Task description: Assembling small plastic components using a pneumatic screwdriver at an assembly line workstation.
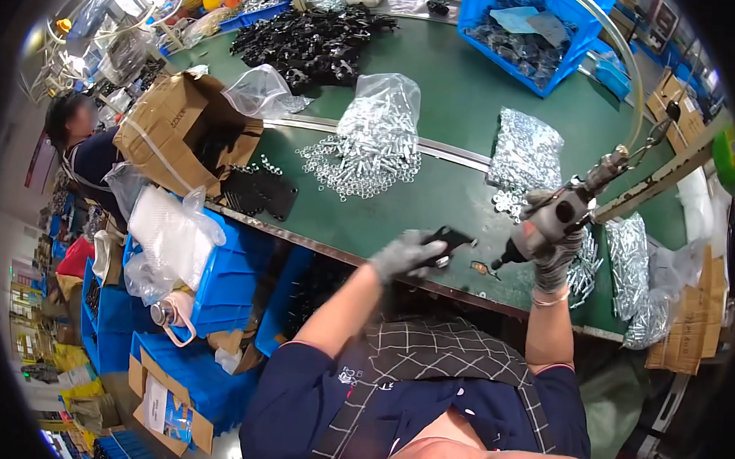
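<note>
Bracket (451,238), near bench edge (318,246), driver (561,215) apparently apart

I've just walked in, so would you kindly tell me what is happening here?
The grey-gloved left hand holds a small flat black part over the green worktop. The grey-gloved right hand grips a grey handheld tool, its dark tip apart from the part. Farther back, silvery metal pieces spill from a clear plastic bag, before a heap of black parts.
</note>
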Demonstrator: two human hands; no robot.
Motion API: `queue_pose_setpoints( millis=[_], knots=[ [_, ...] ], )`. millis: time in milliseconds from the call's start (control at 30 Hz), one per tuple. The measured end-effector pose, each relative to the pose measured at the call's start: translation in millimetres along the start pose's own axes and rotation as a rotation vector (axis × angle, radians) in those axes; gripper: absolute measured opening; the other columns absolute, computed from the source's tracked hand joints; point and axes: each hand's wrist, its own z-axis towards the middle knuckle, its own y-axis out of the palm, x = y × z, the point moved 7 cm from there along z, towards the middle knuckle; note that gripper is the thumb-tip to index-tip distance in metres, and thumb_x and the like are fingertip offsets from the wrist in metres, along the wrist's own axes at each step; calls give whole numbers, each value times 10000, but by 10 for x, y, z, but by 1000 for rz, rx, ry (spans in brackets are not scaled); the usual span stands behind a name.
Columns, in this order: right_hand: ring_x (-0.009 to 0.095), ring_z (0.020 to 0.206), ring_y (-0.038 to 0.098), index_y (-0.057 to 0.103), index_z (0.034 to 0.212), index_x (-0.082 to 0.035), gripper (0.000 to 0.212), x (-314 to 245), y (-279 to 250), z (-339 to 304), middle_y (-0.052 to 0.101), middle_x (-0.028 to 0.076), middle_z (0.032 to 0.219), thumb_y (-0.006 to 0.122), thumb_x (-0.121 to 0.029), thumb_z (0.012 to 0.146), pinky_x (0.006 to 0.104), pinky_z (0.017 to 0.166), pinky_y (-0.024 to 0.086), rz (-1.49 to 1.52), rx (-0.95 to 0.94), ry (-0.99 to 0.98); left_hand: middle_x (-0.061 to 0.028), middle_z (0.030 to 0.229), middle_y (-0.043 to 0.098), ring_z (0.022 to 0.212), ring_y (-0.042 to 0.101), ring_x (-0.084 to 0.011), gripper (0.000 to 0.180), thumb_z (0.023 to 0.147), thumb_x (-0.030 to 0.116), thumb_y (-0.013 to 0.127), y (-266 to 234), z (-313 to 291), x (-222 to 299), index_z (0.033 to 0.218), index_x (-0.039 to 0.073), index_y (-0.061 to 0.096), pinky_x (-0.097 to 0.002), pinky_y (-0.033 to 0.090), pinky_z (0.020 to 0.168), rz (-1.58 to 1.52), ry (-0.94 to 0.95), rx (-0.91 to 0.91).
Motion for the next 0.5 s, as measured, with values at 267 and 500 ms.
queue_pose_setpoints(
  millis=[267,500],
  knots=[
    [143,791,560,508,1127,-61,392,649,-507,127,578,62,922,680,-150,786,282,700,491,486,155,241,-176,1131,559,1015,552,-266,633,694,456,701,-2031,-1308,564,1152,59,519,-420,450,863,1407,-324,1202],
    [199,785,572,530,1156,-94,462,537,-860,386,577,64,835,655,-342,787,321,708,483,-396,5,58,-208,1153,530,1119,503,-324,600,695,310,699,-2828,-1277,306,1180,41,469,-394,447,914,1613,-575,897]
  ],
)
